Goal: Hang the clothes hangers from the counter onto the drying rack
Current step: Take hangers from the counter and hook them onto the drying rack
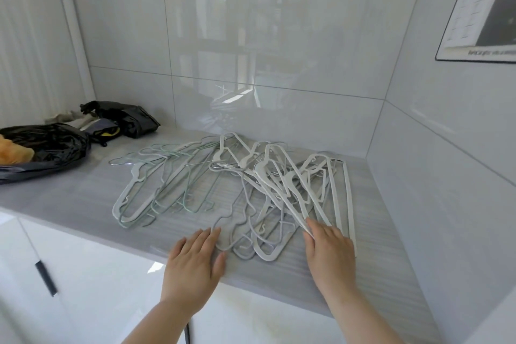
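Note:
A tangled pile of several white, grey and pale green clothes hangers (231,184) lies across the grey counter (69,201). My left hand (192,262) rests flat on the counter at the front edge, fingers straight, its fingertips touching the near end of a grey hanger (223,232). My right hand (329,251) lies on the right side of the pile, its fingertips on the lower ends of white hangers (293,193). Whether its thumb curls under them is hidden. No drying rack is in view.
Black plastic bags (50,145) with cloth and an orange item sit at the counter's left end. Glossy tiled walls close the back and right side. White cabinet doors with a dark handle (46,278) stand below the counter.

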Action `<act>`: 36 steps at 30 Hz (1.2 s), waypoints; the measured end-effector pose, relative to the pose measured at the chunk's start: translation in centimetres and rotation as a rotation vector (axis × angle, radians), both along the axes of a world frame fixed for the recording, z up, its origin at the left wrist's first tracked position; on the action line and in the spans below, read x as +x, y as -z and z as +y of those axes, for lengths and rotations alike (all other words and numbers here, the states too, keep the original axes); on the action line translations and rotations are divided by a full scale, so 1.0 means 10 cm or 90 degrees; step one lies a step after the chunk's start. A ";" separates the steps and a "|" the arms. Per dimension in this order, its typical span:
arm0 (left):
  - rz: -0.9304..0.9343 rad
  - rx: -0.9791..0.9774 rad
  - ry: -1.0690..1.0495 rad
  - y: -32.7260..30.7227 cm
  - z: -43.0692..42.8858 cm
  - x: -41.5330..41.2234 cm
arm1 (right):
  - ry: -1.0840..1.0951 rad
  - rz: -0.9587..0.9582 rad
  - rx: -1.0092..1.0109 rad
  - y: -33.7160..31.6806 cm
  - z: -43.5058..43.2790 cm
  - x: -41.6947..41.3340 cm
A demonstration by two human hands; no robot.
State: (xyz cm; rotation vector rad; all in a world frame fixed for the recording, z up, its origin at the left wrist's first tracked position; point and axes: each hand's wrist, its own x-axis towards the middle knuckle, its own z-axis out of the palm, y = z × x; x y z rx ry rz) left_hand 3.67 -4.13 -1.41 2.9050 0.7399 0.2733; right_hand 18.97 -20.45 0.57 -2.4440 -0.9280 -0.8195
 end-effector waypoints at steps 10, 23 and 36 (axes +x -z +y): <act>-0.013 -0.044 -0.052 -0.13 0.02 0.00 | 0.060 -0.011 0.069 -0.06 -0.08 -0.10; -0.101 -0.180 -0.058 -0.34 -0.05 0.02 | 0.092 0.243 0.272 -0.42 -0.44 -0.12; -0.421 -0.631 -0.070 -1.59 -0.63 0.38 | -0.134 -0.048 0.320 -0.37 -0.07 -0.53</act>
